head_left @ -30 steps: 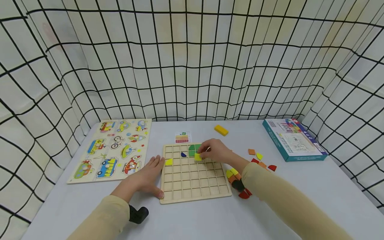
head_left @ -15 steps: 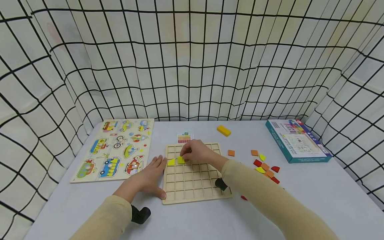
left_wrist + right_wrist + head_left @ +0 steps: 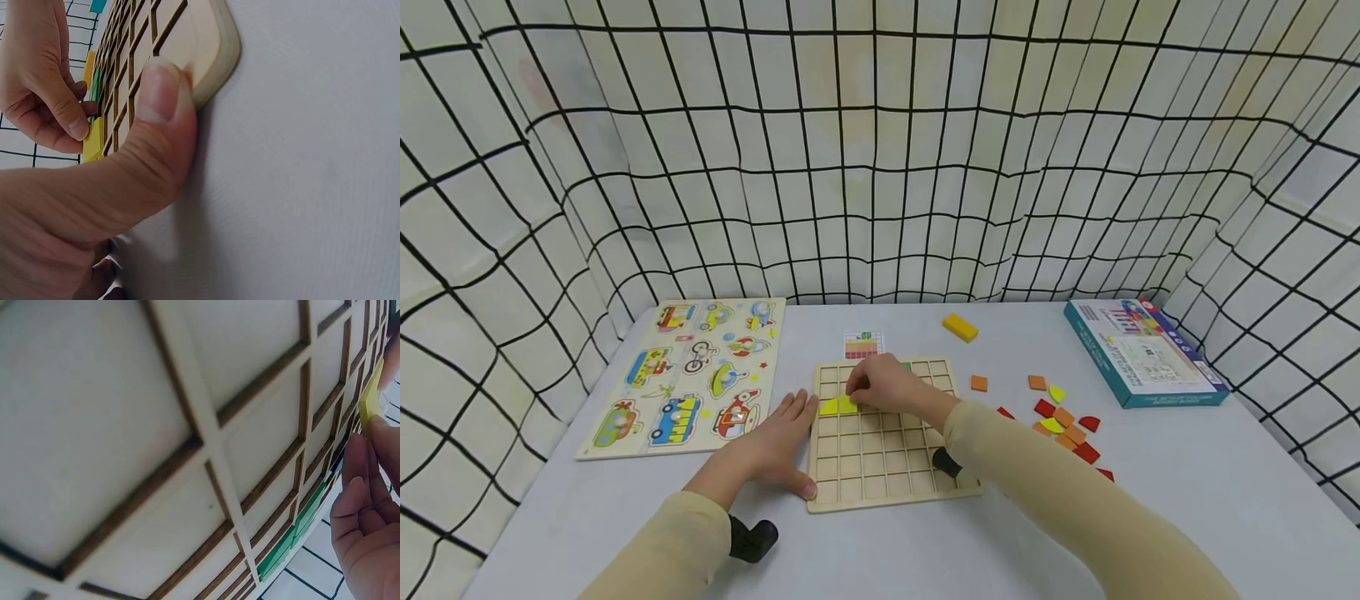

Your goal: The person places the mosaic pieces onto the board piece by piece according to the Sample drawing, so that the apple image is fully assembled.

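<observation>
A wooden grid board [image 3: 880,458] lies on the table. At its left side my left hand [image 3: 775,442] rests with fingers spread, and its thumb presses the near corner in the left wrist view. Over the board's upper left, my right hand [image 3: 886,383] pinches a yellow tile [image 3: 847,405] between thumb and fingers. That tile [image 3: 370,400] stands tilted in the right wrist view. Directly left of it, another yellow tile [image 3: 828,407] sits in the leftmost column. Green pieces [image 3: 306,515] lie along the board's far edge, mostly hidden by my right hand in the head view.
Loose red, orange and yellow pieces [image 3: 1063,417] are scattered right of the board. Behind it are a small pattern card [image 3: 864,344] and a yellow block [image 3: 960,327]. A vehicle puzzle board [image 3: 688,375] lies left, a teal-edged box [image 3: 1142,350] right. Black netting [image 3: 875,221] encloses the back.
My right hand has carried the yellow tile leftward across the board, then slightly lower, up beside the other yellow tile. My left hand has stayed at the board's side.
</observation>
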`<state>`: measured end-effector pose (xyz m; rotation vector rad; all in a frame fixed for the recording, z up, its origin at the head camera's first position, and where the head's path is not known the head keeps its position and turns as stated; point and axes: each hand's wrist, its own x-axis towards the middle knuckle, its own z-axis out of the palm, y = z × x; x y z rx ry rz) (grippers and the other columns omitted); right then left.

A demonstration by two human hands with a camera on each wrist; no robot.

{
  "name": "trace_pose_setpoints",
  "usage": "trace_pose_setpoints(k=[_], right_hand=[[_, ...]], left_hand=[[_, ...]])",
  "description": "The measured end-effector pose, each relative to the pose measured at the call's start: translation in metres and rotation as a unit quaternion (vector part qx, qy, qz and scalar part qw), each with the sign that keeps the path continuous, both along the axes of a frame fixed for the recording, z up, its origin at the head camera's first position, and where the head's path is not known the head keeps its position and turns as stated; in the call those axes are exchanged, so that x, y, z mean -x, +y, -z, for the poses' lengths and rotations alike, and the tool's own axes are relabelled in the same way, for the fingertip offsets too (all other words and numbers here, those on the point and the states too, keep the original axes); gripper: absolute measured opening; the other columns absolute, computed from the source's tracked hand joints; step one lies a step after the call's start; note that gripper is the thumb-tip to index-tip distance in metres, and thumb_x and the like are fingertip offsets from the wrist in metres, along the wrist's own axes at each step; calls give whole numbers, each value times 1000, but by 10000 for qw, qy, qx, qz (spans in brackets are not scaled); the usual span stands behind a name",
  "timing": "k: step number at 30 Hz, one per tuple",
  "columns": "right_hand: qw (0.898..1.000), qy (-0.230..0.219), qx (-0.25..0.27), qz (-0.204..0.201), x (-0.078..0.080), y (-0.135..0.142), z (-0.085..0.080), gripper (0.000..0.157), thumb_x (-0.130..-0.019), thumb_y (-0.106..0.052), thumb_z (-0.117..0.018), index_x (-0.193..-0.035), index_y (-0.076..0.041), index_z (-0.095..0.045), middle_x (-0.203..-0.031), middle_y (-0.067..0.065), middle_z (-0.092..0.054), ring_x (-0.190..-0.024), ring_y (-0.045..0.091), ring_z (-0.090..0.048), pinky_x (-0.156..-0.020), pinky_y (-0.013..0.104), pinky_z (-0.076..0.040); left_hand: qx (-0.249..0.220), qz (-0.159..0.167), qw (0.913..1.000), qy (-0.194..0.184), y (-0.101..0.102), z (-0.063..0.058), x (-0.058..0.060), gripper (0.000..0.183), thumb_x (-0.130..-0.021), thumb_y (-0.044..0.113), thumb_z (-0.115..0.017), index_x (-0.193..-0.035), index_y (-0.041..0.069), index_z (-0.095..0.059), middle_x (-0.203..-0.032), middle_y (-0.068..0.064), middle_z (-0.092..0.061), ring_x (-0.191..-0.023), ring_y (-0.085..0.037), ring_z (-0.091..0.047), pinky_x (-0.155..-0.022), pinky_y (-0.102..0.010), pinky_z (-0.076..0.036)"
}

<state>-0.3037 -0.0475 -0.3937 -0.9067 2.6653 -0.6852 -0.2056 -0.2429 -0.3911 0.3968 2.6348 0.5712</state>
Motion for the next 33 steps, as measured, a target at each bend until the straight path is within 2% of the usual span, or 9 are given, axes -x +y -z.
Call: trace_pose_setpoints(k=[11,17,21,27,33], right_hand=[[9998,55,-174,-71,-3,-2,2,8,-94,-12,-74,-99,-9,-79,-95,2,-77,-79,6,-61,-75,20,-54],[10000,-7,-6,42,-5,15,-7,10,-96,-10,-71,-103,-7,-78,-98,4,-76,-83,11,-60,-80,25,-55],[9993,-125,111,333,-2,47,-10,10,-96,-11,-71,-103,-9,-78,-101,2,-75,-85,12,-60,-81,27,-54],[9979,-144,273,578,1,119,-14,14,-97,-11,-70,-108,-6,-76,-105,5,-75,-86,14,-61,-81,28,-56],[9939,-208,89,1075,-4,175,-14,18,-97,-10,-69,-113,-6,-75,-108,7,-74,-92,19,-61,-86,31,-56]], left_hand=[[26,-18,10000,-33,0,1,1,127,-70,36,-95,-160,-8,-16,-168,-32,-7,-156,-52,-3,-126,-64,-14],[10,19,10000,-2,0,2,1,127,-70,35,-95,-159,-9,-17,-168,-33,-7,-156,-52,-3,-126,-64,-14],[65,44,10000,18,2,1,1,127,-70,36,-94,-159,-9,-17,-168,-33,-6,-156,-52,-3,-127,-63,-14],[151,65,9998,55,3,1,3,126,-70,37,-94,-159,-9,-17,-168,-33,-7,-156,-52,-4,-127,-63,-15],[88,27,10000,23,2,2,2,127,-69,35,-95,-159,-9,-17,-167,-34,-7,-155,-53,-4,-127,-64,-14]])
